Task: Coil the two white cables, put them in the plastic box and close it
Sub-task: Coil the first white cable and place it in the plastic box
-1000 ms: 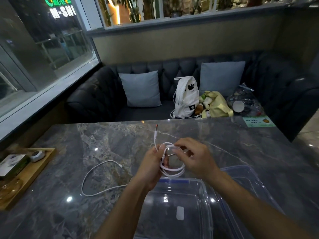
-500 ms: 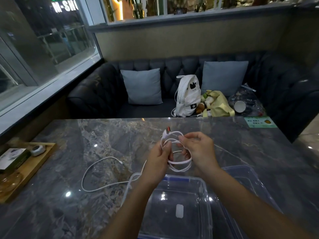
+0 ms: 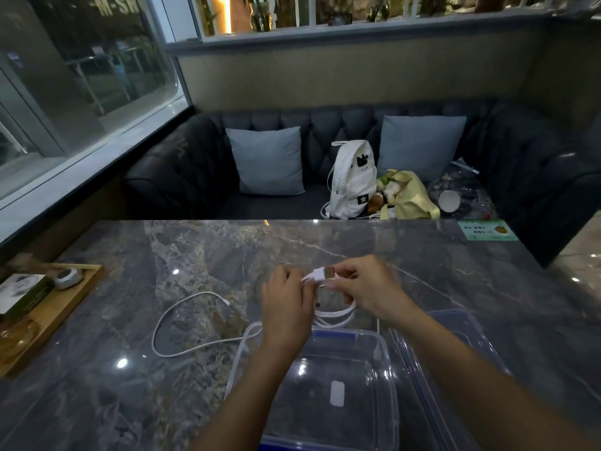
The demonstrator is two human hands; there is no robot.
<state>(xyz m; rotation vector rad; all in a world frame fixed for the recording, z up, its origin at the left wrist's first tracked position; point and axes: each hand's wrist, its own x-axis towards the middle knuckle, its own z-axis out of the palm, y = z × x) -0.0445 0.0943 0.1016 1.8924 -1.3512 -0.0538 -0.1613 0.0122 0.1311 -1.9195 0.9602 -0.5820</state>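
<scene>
Both hands are raised just over the table (image 3: pixel 422 255), past the far edge of the box (image 3: pixel 387 353). The left hand (image 3: pixel 286 304) has its fingers curled round the coiled cable (image 3: pixel 338 315), whose loops hang between the two hands. The right hand (image 3: pixel 370 288) pinches that cable's plug (image 3: pixel 322 274) at the top of the loops. The loose cable (image 3: pixel 182 320) lies in an open curve on the table left of the box, one end running under the left wrist. The box stands open, its lid (image 3: pixel 461 323) just beside it on the right, partly under the right forearm.
</scene>
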